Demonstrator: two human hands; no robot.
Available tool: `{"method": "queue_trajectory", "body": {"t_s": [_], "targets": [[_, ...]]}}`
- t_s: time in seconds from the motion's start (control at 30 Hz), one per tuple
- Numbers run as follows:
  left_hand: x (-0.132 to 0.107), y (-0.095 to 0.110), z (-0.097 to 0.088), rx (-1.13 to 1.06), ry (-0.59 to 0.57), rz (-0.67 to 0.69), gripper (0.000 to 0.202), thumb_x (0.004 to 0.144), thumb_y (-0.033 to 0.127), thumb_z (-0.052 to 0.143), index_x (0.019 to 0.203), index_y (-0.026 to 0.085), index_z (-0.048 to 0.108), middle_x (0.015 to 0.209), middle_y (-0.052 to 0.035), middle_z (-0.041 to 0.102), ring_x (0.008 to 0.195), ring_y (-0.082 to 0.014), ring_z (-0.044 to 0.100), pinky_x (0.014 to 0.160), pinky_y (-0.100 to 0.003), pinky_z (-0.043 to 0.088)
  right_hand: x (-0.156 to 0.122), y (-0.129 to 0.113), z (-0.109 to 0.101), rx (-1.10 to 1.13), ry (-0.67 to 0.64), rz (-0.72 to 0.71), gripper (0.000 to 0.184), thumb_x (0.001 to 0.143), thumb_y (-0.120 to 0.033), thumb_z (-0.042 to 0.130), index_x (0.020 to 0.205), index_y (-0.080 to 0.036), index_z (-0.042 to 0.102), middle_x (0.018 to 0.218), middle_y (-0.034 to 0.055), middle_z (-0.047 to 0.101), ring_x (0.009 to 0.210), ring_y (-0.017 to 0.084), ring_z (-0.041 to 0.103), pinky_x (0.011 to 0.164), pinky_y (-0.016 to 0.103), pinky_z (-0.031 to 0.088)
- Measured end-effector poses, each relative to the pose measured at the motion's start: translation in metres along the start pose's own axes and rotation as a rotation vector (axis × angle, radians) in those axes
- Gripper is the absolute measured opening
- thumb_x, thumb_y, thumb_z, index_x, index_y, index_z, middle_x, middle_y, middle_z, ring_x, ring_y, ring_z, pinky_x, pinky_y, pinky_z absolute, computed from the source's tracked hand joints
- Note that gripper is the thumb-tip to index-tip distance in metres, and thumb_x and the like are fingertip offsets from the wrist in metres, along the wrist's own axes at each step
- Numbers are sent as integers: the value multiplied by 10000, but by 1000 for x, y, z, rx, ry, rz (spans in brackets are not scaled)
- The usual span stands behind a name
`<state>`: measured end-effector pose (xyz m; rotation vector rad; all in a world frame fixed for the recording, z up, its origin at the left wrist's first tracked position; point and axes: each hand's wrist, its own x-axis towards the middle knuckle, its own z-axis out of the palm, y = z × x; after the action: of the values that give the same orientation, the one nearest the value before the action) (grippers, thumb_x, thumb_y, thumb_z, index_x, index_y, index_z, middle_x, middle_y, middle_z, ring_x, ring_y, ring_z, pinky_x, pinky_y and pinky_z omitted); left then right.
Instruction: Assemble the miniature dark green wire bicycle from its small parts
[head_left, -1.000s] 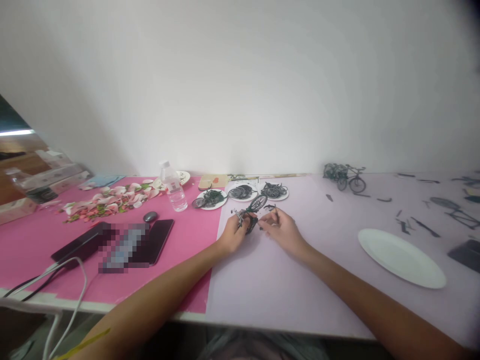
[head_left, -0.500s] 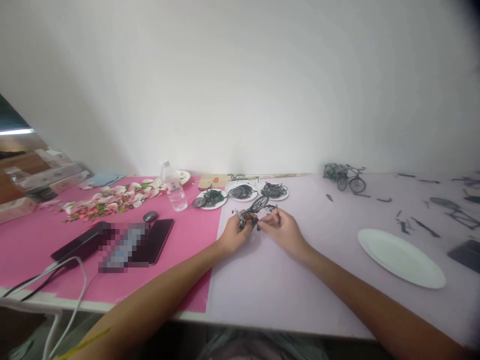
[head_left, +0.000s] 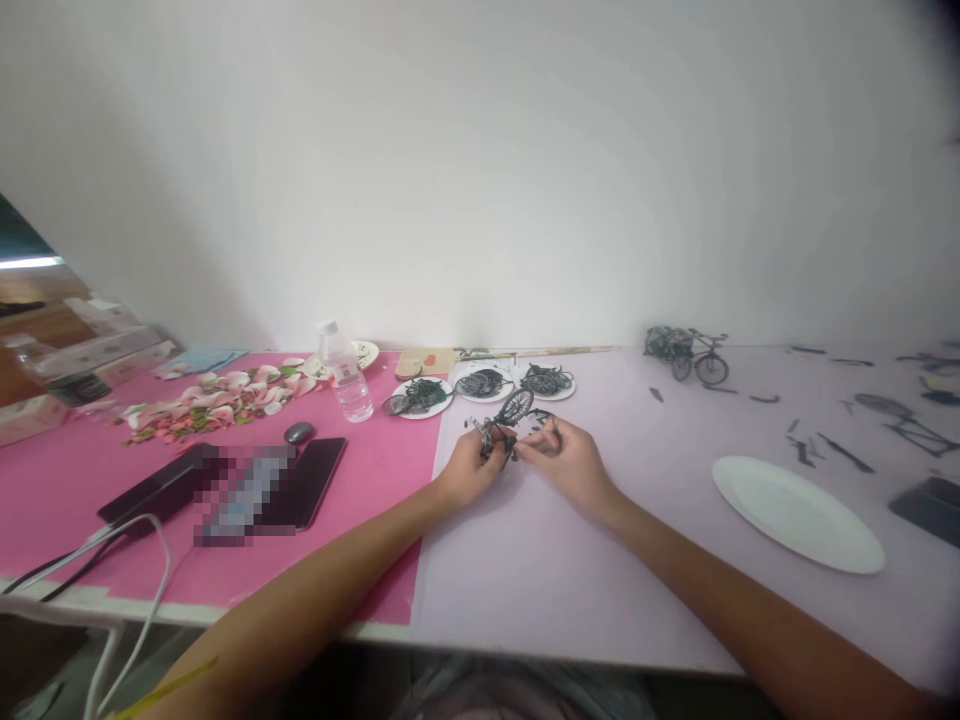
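Observation:
My left hand is closed on a dark model bicycle, raised above the light sheet. One spoked wheel tilts up and away from the fingers, and the silvery handlebar end shows over the thumb side. My right hand is right beside it, thumb and fingers pinched at the bicycle's lower side. A small dark part sticks out by the right fingertips; its shape is mostly hidden. Behind my hands stand white plates heaped with dark parts, among them the left plate and the wheel-filled right plate.
At the back right stands another model bicycle. A white oval plate lies right of my forearm, with loose dark parts beyond. Leftward are a water bottle, artificial petals, a mouse and a tablet.
Both hands keep their place around the model bicycle. Its raised wheel has tilted slightly, and the right fingers have shifted a little. The whole view has moved slightly.

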<state>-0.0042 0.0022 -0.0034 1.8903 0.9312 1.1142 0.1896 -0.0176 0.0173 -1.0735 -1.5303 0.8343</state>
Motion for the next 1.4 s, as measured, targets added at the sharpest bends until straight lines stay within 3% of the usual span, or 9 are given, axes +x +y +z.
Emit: {"method": "queue_trajectory", "body": {"t_s": [0.4, 0.6, 0.8, 1.07, 1.17, 1.27, 1.4], "targets": [[0, 1, -1, -55, -37, 5, 310, 1011, 298, 477, 1174, 137, 685, 918, -68, 694, 775, -162, 604, 728, -261, 474, 2, -4, -1, -99, 8, -62, 516, 815, -434, 787, 683, -258, 320, 893, 76, 773, 857, 277, 738, 828, 433, 604], [0, 3, -1, -75, -42, 6, 309, 1001, 308, 487, 1156, 135, 691, 953, -77, 698, 795, -162, 608, 739, -260, 476, 1, -3, 0, 9, -12, 17, 550, 800, -521, 795, 671, -246, 338, 919, 75, 754, 799, 246, 710, 668, 379, 627], [0, 3, -1, -116, -59, 2, 306, 1001, 323, 490, 1146, 136, 684, 923, -72, 681, 769, -162, 599, 712, -263, 477, 3, 0, -1, -32, -16, 14, 527, 800, -575, 788, 690, -236, 400, 875, 62, 735, 691, 204, 654, 599, 332, 579], [-1, 6, -2, -66, -57, 25, 305, 999, 308, 486, 1146, 136, 691, 927, -72, 687, 785, -165, 598, 721, -267, 472, 4, 4, -3, -95, -31, -32, 486, 840, -470, 766, 689, -241, 365, 887, 51, 729, 775, 229, 664, 688, 340, 541], [-2, 8, -1, -86, -66, 16, 290, 952, 308, 593, 1172, 141, 683, 989, -84, 699, 832, -176, 624, 737, -266, 484, 4, 3, -4, -147, -26, -78, 468, 859, -422, 741, 692, -245, 341, 878, 47, 727, 846, 245, 677, 771, 354, 527], [-3, 9, 2, -92, -71, 7, 415, 842, 269, 746, 1230, 148, 659, 984, -81, 704, 808, -177, 633, 729, -266, 492, 4, 1, -4, -169, -24, -95, 464, 861, -380, 721, 696, -246, 309, 869, 42, 723, 864, 246, 679, 790, 347, 506], [-3, 6, 4, -105, -74, 13, 412, 839, 238, 749, 1232, 155, 657, 1005, -83, 711, 791, -164, 633, 733, -264, 495, 3, -1, -4, -194, -32, -87, 432, 872, -373, 702, 707, -244, 323, 872, 40, 713, 849, 236, 673, 754, 325, 486]]}}
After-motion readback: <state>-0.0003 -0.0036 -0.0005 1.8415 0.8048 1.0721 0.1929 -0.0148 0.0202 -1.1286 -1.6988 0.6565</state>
